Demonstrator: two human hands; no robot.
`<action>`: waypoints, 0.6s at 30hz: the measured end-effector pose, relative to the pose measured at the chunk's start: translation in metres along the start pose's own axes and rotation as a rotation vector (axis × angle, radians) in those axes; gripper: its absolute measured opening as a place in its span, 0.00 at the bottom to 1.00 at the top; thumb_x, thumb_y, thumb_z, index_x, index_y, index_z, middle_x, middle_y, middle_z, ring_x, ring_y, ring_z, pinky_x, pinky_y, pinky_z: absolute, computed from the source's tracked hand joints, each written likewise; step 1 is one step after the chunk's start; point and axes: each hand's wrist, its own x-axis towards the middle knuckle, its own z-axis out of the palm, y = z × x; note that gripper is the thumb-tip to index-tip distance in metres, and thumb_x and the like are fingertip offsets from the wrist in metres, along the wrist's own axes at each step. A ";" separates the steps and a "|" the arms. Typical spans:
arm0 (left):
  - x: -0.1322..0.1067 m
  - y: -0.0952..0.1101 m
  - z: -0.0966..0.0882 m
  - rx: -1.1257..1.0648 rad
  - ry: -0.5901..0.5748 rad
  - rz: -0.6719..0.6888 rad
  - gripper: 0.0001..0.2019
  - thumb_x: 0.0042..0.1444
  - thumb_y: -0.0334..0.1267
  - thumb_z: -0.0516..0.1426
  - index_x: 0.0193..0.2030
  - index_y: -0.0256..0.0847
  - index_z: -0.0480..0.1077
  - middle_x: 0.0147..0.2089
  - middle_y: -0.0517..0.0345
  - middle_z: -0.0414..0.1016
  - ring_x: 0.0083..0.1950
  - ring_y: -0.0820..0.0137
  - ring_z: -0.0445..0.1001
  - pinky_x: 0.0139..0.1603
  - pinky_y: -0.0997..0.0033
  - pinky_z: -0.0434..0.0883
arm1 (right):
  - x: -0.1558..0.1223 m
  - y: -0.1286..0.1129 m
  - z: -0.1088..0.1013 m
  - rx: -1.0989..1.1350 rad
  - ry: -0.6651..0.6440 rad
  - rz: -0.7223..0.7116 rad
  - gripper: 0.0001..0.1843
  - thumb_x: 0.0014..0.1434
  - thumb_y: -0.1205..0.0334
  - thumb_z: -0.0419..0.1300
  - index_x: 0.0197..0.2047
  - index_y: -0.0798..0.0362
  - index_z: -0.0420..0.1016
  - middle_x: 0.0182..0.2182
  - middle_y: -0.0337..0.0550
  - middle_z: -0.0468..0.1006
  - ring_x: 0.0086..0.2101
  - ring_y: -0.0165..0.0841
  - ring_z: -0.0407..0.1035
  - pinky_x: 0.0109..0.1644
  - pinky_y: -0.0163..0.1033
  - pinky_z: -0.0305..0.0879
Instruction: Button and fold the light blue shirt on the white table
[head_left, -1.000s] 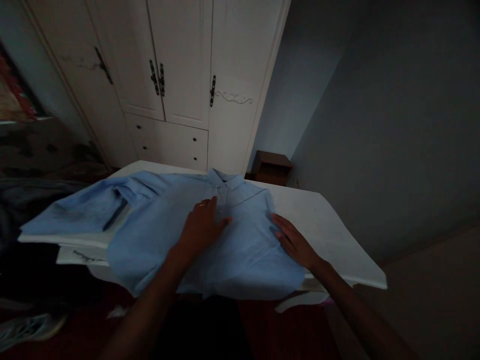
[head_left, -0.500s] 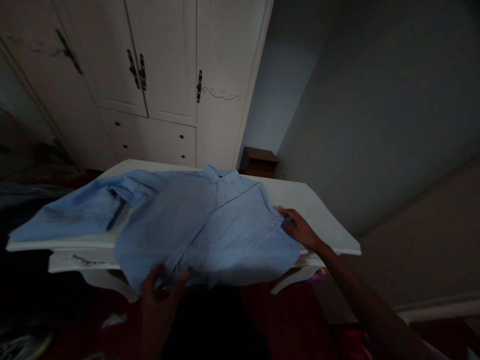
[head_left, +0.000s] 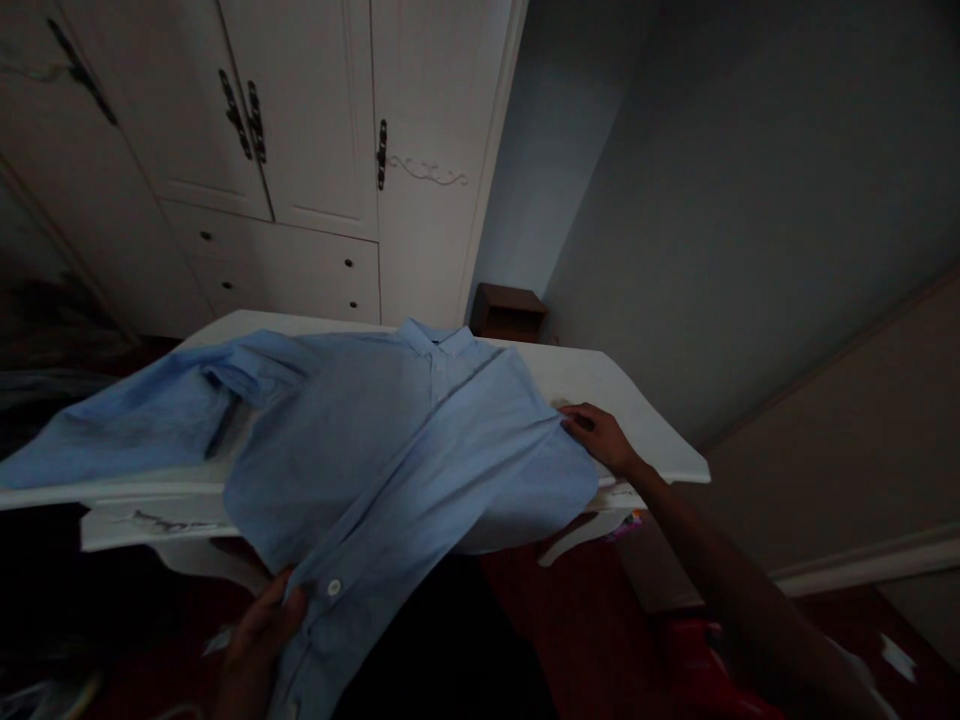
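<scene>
A light blue button-up shirt (head_left: pixel 390 440) lies front up on a white table (head_left: pixel 637 420), collar at the far side, one sleeve spread out to the left. My left hand (head_left: pixel 259 635) is closed on the shirt's lower front edge beside a white button, below the table's near edge. My right hand (head_left: pixel 600 437) grips the shirt's right side edge on the tabletop, fingers curled onto the cloth.
A white wardrobe (head_left: pixel 300 150) with dark handles and drawers stands behind the table. A small brown stand (head_left: pixel 510 312) sits in the corner by the grey wall. Dark clothes lie at the left (head_left: pixel 45 390). The floor is red.
My left hand left the shirt's chest, dropped to the hem and pulled the front edge down toward me. My right hand slid from flat on the cloth to gripping the side edge.
</scene>
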 end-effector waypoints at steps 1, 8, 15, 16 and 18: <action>0.001 -0.001 0.000 -0.040 -0.014 -0.045 0.33 0.27 0.62 0.67 0.40 0.44 0.76 0.35 0.55 0.81 0.40 0.50 0.79 0.37 0.55 0.78 | -0.001 0.001 0.000 0.006 0.005 0.020 0.19 0.58 0.50 0.58 0.46 0.53 0.77 0.38 0.48 0.78 0.37 0.38 0.71 0.43 0.45 0.69; 0.007 -0.007 0.018 0.192 -0.146 -0.060 0.23 0.37 0.58 0.66 0.35 0.44 0.78 0.37 0.53 0.82 0.44 0.49 0.79 0.45 0.50 0.77 | -0.001 0.000 -0.003 -0.058 -0.003 0.028 0.15 0.57 0.56 0.56 0.44 0.52 0.78 0.38 0.47 0.78 0.37 0.39 0.72 0.43 0.44 0.70; 0.008 0.005 0.012 0.405 -0.116 0.164 0.29 0.36 0.61 0.65 0.43 0.45 0.75 0.44 0.51 0.81 0.45 0.51 0.79 0.41 0.58 0.78 | 0.016 -0.016 -0.010 -0.245 0.048 0.012 0.18 0.59 0.64 0.49 0.44 0.53 0.79 0.43 0.50 0.78 0.45 0.42 0.72 0.53 0.49 0.68; 0.009 0.007 0.016 0.438 -0.091 0.202 0.31 0.35 0.60 0.65 0.46 0.45 0.74 0.45 0.51 0.80 0.45 0.52 0.79 0.40 0.58 0.78 | 0.020 -0.021 -0.008 -0.248 0.057 -0.032 0.20 0.60 0.64 0.48 0.48 0.53 0.77 0.46 0.51 0.77 0.47 0.42 0.71 0.56 0.50 0.66; 0.014 0.007 0.026 0.512 -0.036 0.309 0.32 0.35 0.59 0.65 0.47 0.45 0.75 0.46 0.51 0.80 0.46 0.52 0.78 0.43 0.58 0.77 | 0.031 -0.032 0.002 -0.273 0.046 -0.123 0.22 0.62 0.61 0.47 0.55 0.54 0.73 0.53 0.52 0.74 0.54 0.44 0.67 0.62 0.53 0.61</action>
